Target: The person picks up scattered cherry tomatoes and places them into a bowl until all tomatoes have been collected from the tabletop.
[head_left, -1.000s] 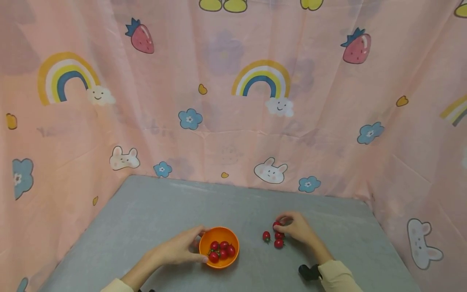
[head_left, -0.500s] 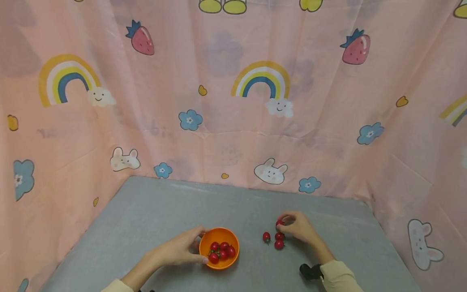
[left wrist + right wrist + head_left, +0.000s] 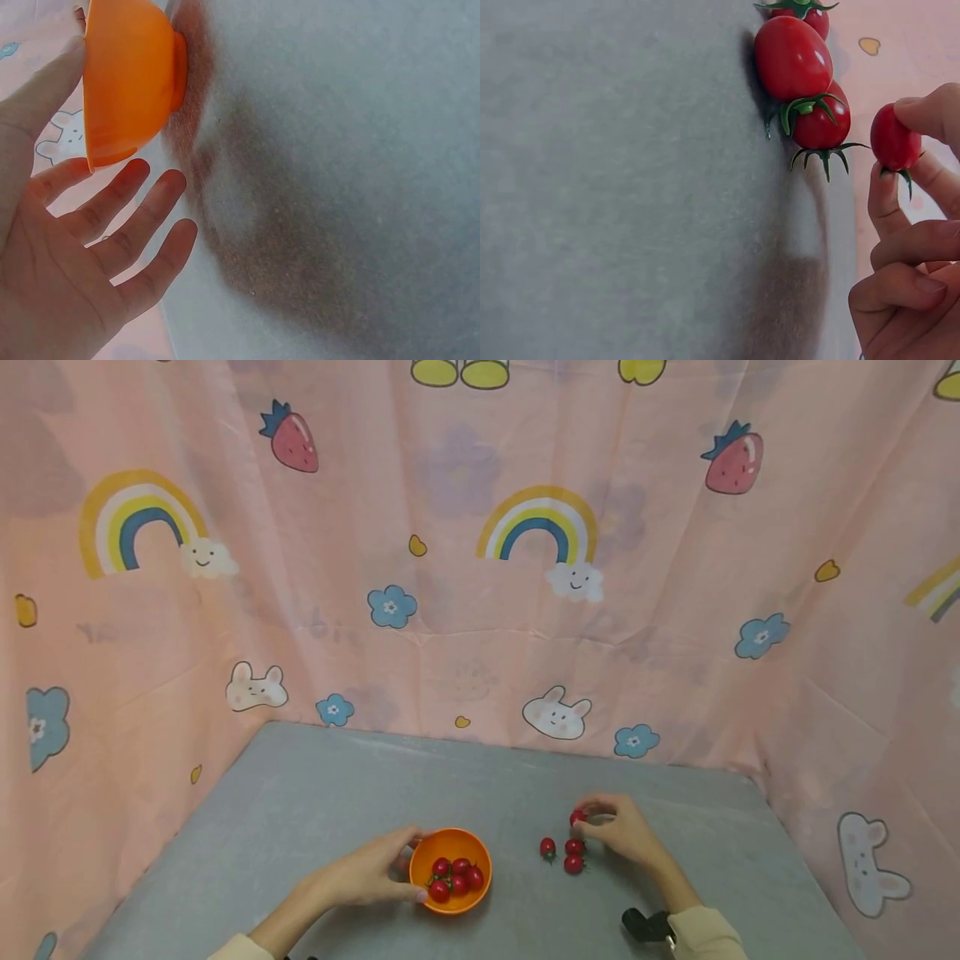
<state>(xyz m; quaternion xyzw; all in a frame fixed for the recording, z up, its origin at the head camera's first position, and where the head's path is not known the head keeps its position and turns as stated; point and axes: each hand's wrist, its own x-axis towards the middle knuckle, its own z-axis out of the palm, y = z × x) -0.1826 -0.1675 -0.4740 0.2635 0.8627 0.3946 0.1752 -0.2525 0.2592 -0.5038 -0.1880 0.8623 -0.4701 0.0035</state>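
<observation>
My left hand (image 3: 373, 867) holds the orange bowl (image 3: 451, 843) at its left side, thumb on the near part of the rim and a finger at the far part. The other fingers spread beside the bowl wall (image 3: 127, 82) in the left wrist view. Several red cherry tomatoes (image 3: 460, 884) lie inside the bowl. My right hand (image 3: 621, 831) pinches one cherry tomato (image 3: 895, 139) between thumb and fingertips, its green stem end pointing down in the right wrist view. Three loose cherry tomatoes lie close by: one at the left (image 3: 547, 847) and two together (image 3: 575, 847).
The grey tabletop (image 3: 337, 785) reaches back to a pink printed curtain (image 3: 465, 652), which also hangs at both sides. A black object (image 3: 647, 927) sits at the right wrist by the cream sleeve (image 3: 705, 933).
My right hand has drawn slightly to the right with the pinched cherry tomato, away from the loose ones. The left hand and bowl have stayed in place.
</observation>
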